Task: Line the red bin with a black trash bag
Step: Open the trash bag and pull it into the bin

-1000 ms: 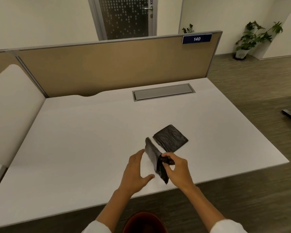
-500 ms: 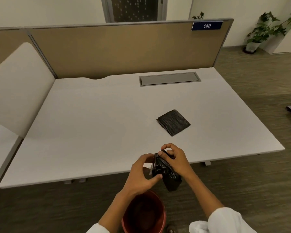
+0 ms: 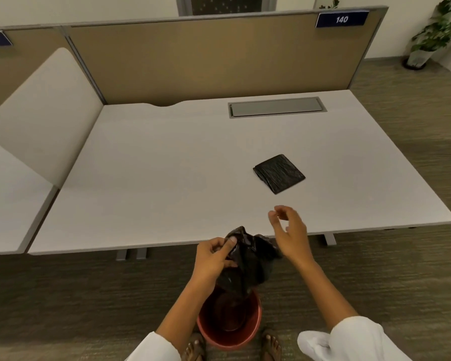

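The left hand (image 3: 214, 256) holds a black trash bag (image 3: 248, 264). Its grip is closed tight on the bag, with the thumb on top of the crinkly plastic near the bag's top. The bag is partly opened up and loose. It hangs down from the hand, in the air just in front of the near edge of the worktop (image 3: 167, 178). The bottom of the bag hangs over the open top of the red bin (image 3: 229, 332).

The red bin stands on the floor, right below the hands. It is round and open at the top. I can see into it, and no bag covers its rim. Two feet in sandals (image 3: 271, 345) stand on either side of the bin, close to it.

The right hand (image 3: 289, 230) is up in the air, just beside the bag on its right. Its grip is apart and it holds nothing. The fingers are curled a little, and the hand is a bit blurry.

Another black bag, a folded bag (image 3: 279, 174), lies flat on the white worktop. It is well apart from both hands. Behind it, near the tan wall at the back, there is a gray cover (image 3: 276, 107) set into the worktop.
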`<control>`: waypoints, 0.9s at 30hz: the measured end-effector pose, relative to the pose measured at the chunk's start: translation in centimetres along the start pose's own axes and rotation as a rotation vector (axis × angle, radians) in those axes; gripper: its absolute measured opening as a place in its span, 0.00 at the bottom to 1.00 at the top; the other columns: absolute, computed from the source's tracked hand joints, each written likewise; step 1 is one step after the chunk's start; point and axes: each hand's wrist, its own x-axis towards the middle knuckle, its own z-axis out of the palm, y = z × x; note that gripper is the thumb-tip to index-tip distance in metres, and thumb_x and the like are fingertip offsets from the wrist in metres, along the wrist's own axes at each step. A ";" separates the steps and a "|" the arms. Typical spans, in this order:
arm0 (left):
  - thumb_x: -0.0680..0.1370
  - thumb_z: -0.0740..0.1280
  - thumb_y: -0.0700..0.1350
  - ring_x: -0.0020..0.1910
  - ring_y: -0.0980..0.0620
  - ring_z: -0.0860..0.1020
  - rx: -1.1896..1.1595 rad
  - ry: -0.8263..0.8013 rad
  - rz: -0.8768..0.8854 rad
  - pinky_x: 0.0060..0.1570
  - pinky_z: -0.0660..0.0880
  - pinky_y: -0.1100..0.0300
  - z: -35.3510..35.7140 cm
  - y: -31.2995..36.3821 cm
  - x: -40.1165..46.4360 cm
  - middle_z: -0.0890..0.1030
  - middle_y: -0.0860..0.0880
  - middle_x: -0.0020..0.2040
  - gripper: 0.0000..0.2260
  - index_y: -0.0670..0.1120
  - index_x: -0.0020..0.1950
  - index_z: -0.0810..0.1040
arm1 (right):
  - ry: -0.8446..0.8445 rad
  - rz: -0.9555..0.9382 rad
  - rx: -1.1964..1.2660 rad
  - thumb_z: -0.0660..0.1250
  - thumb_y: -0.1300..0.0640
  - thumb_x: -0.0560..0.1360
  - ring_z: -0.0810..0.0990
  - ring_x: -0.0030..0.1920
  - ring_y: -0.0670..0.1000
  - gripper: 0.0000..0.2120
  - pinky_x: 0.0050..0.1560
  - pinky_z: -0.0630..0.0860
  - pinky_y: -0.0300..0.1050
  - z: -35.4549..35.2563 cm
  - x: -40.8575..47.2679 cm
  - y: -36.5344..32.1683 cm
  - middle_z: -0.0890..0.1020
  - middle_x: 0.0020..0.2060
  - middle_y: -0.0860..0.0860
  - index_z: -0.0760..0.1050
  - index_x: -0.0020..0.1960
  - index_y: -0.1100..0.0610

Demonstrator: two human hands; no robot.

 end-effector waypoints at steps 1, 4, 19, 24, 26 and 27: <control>0.76 0.72 0.45 0.43 0.45 0.86 -0.034 0.002 -0.033 0.35 0.81 0.58 0.0 -0.2 0.0 0.86 0.41 0.41 0.08 0.41 0.44 0.85 | 0.048 -0.011 0.029 0.65 0.40 0.78 0.78 0.54 0.42 0.15 0.53 0.73 0.39 -0.2 -0.6 -0.1 0.80 0.53 0.45 0.76 0.60 0.48; 0.78 0.68 0.43 0.48 0.45 0.85 -0.125 -0.042 -0.103 0.36 0.81 0.59 0.1 -1.0 -0.4 0.87 0.40 0.47 0.08 0.41 0.48 0.85 | -0.142 -0.036 -0.043 0.70 0.34 0.71 0.78 0.52 0.38 0.20 0.50 0.74 0.33 0.0 -2.9 0.6 0.80 0.52 0.40 0.76 0.57 0.43; 0.70 0.73 0.34 0.44 0.44 0.86 -0.469 0.142 -0.176 0.39 0.82 0.55 -0.1 -4.4 -1.4 0.86 0.41 0.44 0.11 0.37 0.50 0.77 | -0.516 0.086 0.125 0.73 0.45 0.73 0.85 0.50 0.43 0.07 0.51 0.82 0.40 3.0 -4.2 4.5 0.86 0.47 0.41 0.82 0.50 0.44; 0.67 0.75 0.33 0.50 0.41 0.85 -0.487 0.139 -0.255 0.42 0.83 0.54 0.5 -5.8 -1.4 0.85 0.38 0.49 0.19 0.36 0.56 0.78 | -0.655 0.051 0.143 0.74 0.51 0.75 0.79 0.61 0.36 0.24 0.60 0.78 0.36 3.9 -6.8 5.6 0.81 0.60 0.38 0.75 0.70 0.47; 0.69 0.74 0.32 0.47 0.42 0.85 -0.475 0.194 -0.279 0.41 0.83 0.54 0.8 -6.1 -1.4 0.85 0.38 0.48 0.16 0.35 0.56 0.78 | -0.639 0.069 0.149 0.76 0.57 0.74 0.80 0.61 0.39 0.26 0.60 0.79 0.37 4.5 -7.1 6.2 0.79 0.62 0.41 0.74 0.71 0.53; 0.70 0.74 0.32 0.46 0.44 0.85 -0.469 0.234 -0.292 0.40 0.83 0.56 0.9 -6.2 -1.3 0.85 0.38 0.47 0.14 0.35 0.55 0.79 | -0.627 0.075 0.137 0.76 0.61 0.74 0.82 0.59 0.41 0.25 0.60 0.80 0.40 4.7 -7.1 6.5 0.81 0.60 0.44 0.76 0.69 0.55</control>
